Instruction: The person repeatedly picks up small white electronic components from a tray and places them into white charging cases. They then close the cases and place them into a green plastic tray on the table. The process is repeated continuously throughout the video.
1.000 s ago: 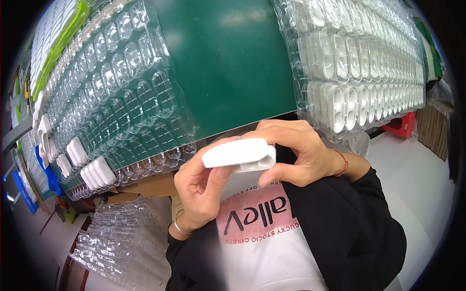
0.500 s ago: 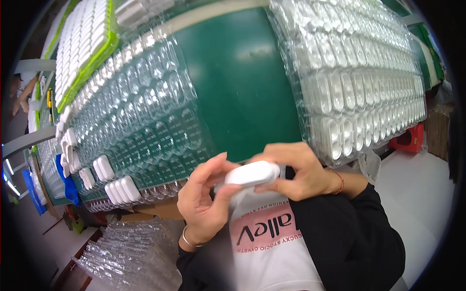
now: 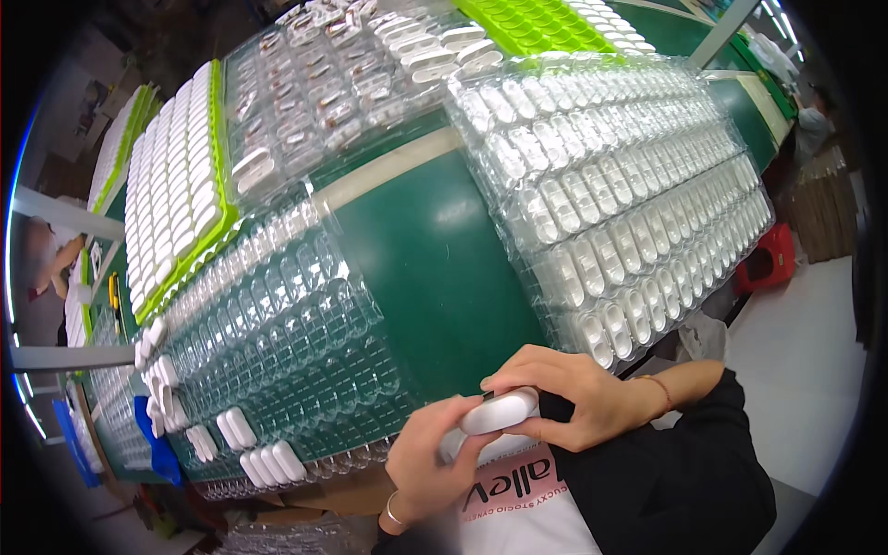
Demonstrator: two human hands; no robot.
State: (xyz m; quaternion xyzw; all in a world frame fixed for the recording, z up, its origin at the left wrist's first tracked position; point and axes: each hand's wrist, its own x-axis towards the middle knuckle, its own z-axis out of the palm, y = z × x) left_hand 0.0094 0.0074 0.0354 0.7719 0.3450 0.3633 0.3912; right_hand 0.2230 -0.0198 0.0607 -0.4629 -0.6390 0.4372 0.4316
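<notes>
Both my hands hold one small white oval plastic case (image 3: 499,412) close to my chest, at the near edge of the green table (image 3: 435,268). My left hand (image 3: 430,458) grips its left end from below. My right hand (image 3: 573,398) covers its right end and top, fingers curled over it. To the left lies a clear blister tray (image 3: 277,342) with mostly empty pockets and a few white cases (image 3: 264,458) along its near edge. To the right lies a clear tray (image 3: 629,203) filled with white cases.
Green trays packed with white cases (image 3: 176,194) sit at the far left, and more clear and green trays (image 3: 398,46) at the back. A red stool (image 3: 772,259) stands on the white floor at the right. Another person (image 3: 55,254) is at the far left edge.
My head has tilted up, so more of the table and far trays show. The white case has sunk lower and nearer my chest, still in both hands.
</notes>
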